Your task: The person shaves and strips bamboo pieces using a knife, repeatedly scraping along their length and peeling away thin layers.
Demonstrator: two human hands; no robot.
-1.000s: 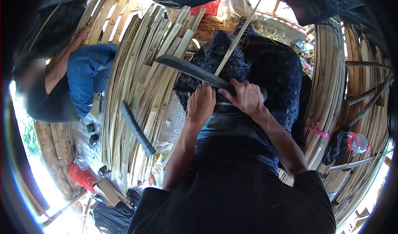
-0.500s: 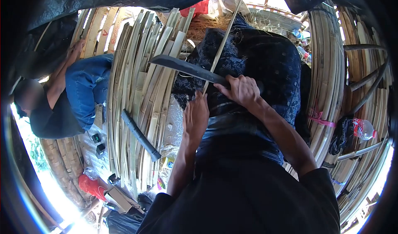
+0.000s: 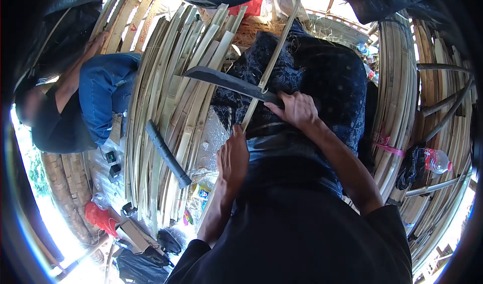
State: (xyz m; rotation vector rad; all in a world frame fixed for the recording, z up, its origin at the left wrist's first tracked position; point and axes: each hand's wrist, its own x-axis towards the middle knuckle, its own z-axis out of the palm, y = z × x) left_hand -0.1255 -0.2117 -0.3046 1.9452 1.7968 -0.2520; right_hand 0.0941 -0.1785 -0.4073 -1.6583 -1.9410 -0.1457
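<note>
My right hand (image 3: 300,110) is closed around the handle of a machete (image 3: 229,82), whose dark blade points left. The blade lies across a long, thin bamboo strip (image 3: 275,57), and a small pale curl stands up where they meet. Below the blade, my left hand (image 3: 234,153) is closed on the strip's near end. The strip slants up and away over my lap, which is covered by a dark patterned cloth (image 3: 327,67).
Many split bamboo strips (image 3: 166,82) lie to the left, with a dark sheath-like rod (image 3: 168,154) on top. Tied bamboo bundles (image 3: 392,87) and a plastic bottle (image 3: 436,161) are on the right. Another person in blue jeans (image 3: 103,92) sits at the far left.
My left hand has drawn the bamboo strip down toward my body, while the machete stays nearly in place. A pale curl now shows at the blade.
</note>
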